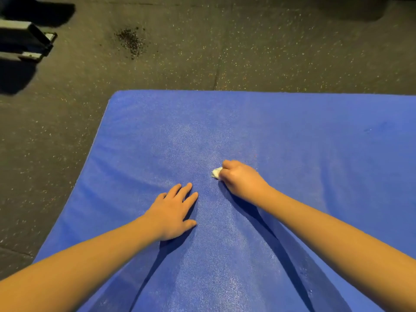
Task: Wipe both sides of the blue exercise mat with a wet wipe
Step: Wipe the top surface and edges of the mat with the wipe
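The fingers (185, 191) of the left hand (171, 212) lie straight and slightly spread, flat on the blue exercise mat (315, 136) with the palm down and the thumb out to the side; this hand holds nothing and rests on the mat's left half, toward its near end. Just to the right of it, about the mat's middle, a paler, glistening patch runs across the surface away from the person and back toward the near edge. At the right rim of that patch a small white wet wipe (216, 172) sits bunched against the mat, only its left end showing. The right hand (242, 180) grips it, fingers (227, 164) curled tightly round the wad, knuckles up, and presses it down onto the mat. Both bare forearms reach in from the near edge. The mat lies flat on a dark speckled floor (202, 52), its rounded far left corner in view and its right side running out of the picture. Beyond that far left corner stands a grey metal frame piece (27, 41); beyond the far edge lie a scatter of dark crumbs (131, 41) and, further right, a floor seam (216, 77).
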`<state>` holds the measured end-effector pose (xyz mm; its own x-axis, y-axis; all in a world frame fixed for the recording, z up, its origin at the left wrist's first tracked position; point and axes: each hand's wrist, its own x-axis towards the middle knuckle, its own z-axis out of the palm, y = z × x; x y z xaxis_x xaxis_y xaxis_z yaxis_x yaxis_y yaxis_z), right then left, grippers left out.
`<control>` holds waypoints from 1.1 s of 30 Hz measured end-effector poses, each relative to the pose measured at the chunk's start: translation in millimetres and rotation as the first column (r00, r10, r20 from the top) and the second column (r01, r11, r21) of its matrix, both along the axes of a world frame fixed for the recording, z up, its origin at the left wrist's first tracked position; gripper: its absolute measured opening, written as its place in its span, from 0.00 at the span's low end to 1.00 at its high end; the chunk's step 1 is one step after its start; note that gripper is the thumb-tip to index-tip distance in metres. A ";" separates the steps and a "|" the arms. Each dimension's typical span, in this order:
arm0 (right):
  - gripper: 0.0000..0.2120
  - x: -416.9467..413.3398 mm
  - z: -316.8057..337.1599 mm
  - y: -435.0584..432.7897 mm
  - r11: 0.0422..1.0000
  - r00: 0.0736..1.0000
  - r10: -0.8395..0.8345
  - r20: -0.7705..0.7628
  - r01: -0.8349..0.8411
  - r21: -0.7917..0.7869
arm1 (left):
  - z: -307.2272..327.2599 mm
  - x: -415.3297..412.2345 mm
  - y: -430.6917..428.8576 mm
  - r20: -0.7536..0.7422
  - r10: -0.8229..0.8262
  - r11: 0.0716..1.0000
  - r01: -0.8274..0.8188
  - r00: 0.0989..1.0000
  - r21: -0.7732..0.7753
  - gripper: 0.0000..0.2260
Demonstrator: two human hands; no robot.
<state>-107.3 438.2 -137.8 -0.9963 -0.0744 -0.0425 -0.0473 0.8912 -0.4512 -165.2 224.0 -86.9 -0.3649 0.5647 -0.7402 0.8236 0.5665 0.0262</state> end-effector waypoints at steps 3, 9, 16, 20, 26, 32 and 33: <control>0.08 -21.0 -5.8 26.5 0.960 0.960 -0.279 -0.031 0.277 -0.044 | 2.2 -6.5 2.0 0.028 -0.033 0.999 0.034 0.999 -0.038 0.35; 0.11 -14.5 -5.2 7.5 0.996 0.993 -0.091 -0.071 0.092 0.009 | 3.9 -17.1 12.9 0.013 -0.102 0.994 0.102 0.995 -0.033 0.29; 0.08 -36.4 -12.4 52.7 0.897 0.895 -0.440 -0.078 0.442 0.013 | -23.1 -41.8 52.1 -0.193 0.025 0.930 0.048 0.981 0.363 0.26; 0.09 -18.7 -9.4 36.5 1.000 0.997 0.001 -0.083 -0.001 -0.005 | -49.4 -38.4 75.1 -0.193 0.295 0.881 -0.188 0.936 0.433 0.27; 0.12 -41.5 -16.0 73.6 0.876 0.866 -0.472 -0.162 0.482 0.024 | -78.7 -16.3 78.5 -0.222 0.483 0.754 -0.273 0.847 0.597 0.28; 0.08 -44.1 -14.0 72.1 0.996 0.998 -0.045 -0.046 0.048 0.076 | -77.1 -28.0 91.5 -0.171 0.559 0.655 -0.306 0.811 0.691 0.22; 0.08 -53.3 -13.7 82.5 0.985 0.988 -0.140 -0.061 0.145 0.091 | -76.6 -32.3 97.8 -0.138 0.598 0.622 -0.348 0.790 0.702 0.20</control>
<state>-160.6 520.7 -151.5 -0.9975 0.0701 0.0115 0.0611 0.9292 -0.3645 -197.5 321.8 -163.5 -0.8586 0.5078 -0.0706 0.4668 0.8313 0.3018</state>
